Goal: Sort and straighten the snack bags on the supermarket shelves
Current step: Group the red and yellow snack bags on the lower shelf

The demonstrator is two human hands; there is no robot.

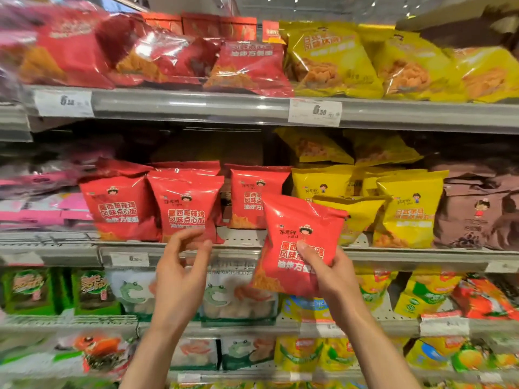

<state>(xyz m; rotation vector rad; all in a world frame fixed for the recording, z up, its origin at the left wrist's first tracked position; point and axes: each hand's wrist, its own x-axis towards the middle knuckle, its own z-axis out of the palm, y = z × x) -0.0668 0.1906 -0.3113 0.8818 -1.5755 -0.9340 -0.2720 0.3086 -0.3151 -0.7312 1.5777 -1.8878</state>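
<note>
Red bag (300,242) sits in the right hand (327,272), held out in front of the middle shelf (393,255). The thumb lies on the front of the bag and the fingers curl round the back, low on its right side. The bag tips a little to the left. The left hand (179,265) holds nothing; its fingers are spread and bent a little, and the tips are near the bottom of a standing red bag, the front bag (186,206). I cannot tell if they touch it. Behind the hands, the shelf has a red row (112,206) on the left and a yellow row (410,209) on the right. One yellow bag (356,211) leans just behind the held bag. There is a gap between the front bag and the next red bag to its right, the right bag (254,196). That gap looks like the best home for the held bag. To do it well, turn the bag upright first, with the picture facing out. Slide it in bottom first, so it stands flat on the shelf. The left hand can steady the front bag so it does not tip. Go slow near the leaning yellow bag, as a bump could knock it down.
</note>
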